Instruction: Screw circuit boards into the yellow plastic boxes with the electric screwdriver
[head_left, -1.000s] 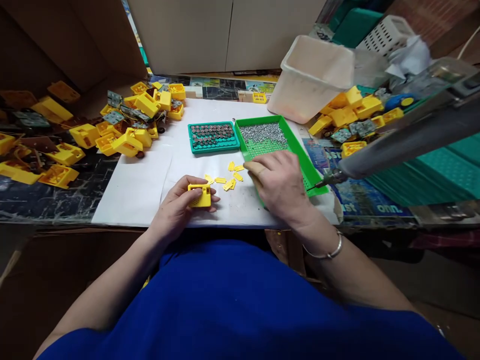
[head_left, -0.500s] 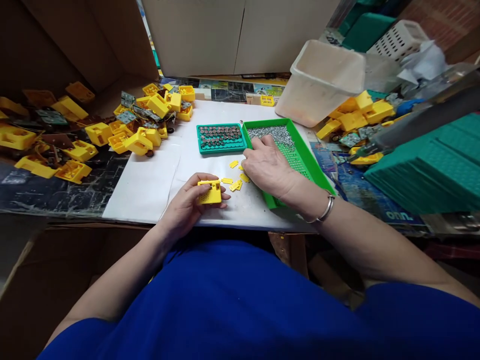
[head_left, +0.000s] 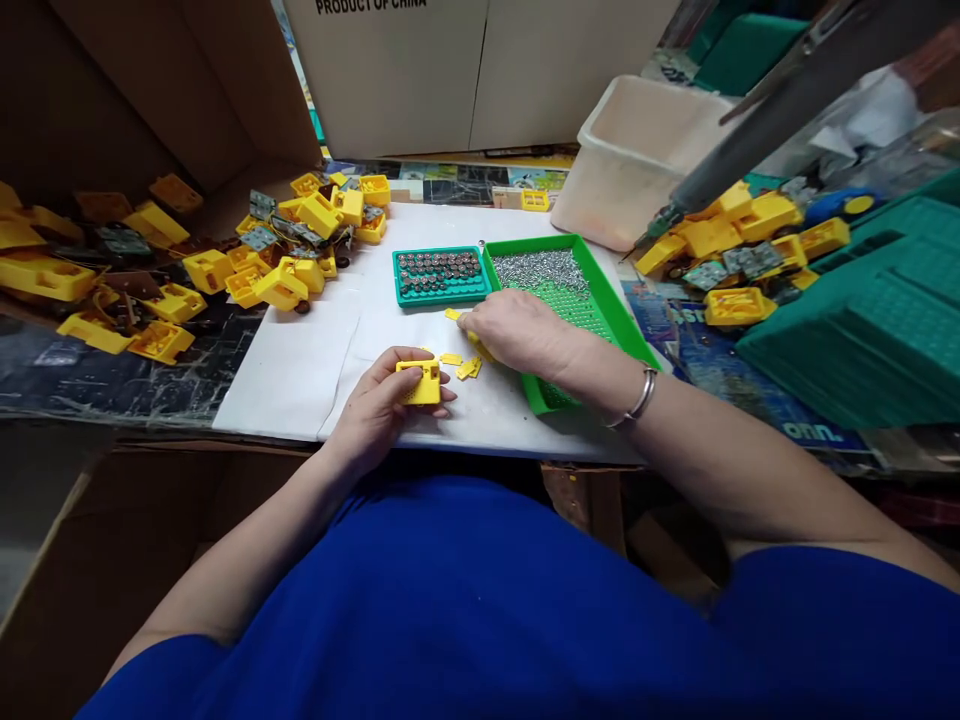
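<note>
My left hand [head_left: 375, 400] is closed around a small yellow plastic housing [head_left: 421, 384], thumb on top and fingertips showing past its right side. My right hand [head_left: 517, 328] reaches over the near left edge of the green tray [head_left: 555, 400], palm down. Its thumb and fingers are pinched on a small flat yellow plastic piece [head_left: 453, 314], one end of which sticks out at the left. More loose yellow pieces [head_left: 469, 369] lie on the white sheet between the two hands. Some of them are partly covered by my right hand.
Silver screws [head_left: 544, 270] fill the tray's far end. Beside it stands a teal tray [head_left: 442, 298] of small round dark parts. Yellow housings with circuit boards [head_left: 300, 230] pile up at the left. An electric screwdriver [head_left: 720, 160] hangs at the right, by a translucent bin [head_left: 622, 170].
My right hand has come down and left from the screws, onto a yellow piece. The left hand still holds the housing. The screwdriver has swung up and left in view.
</note>
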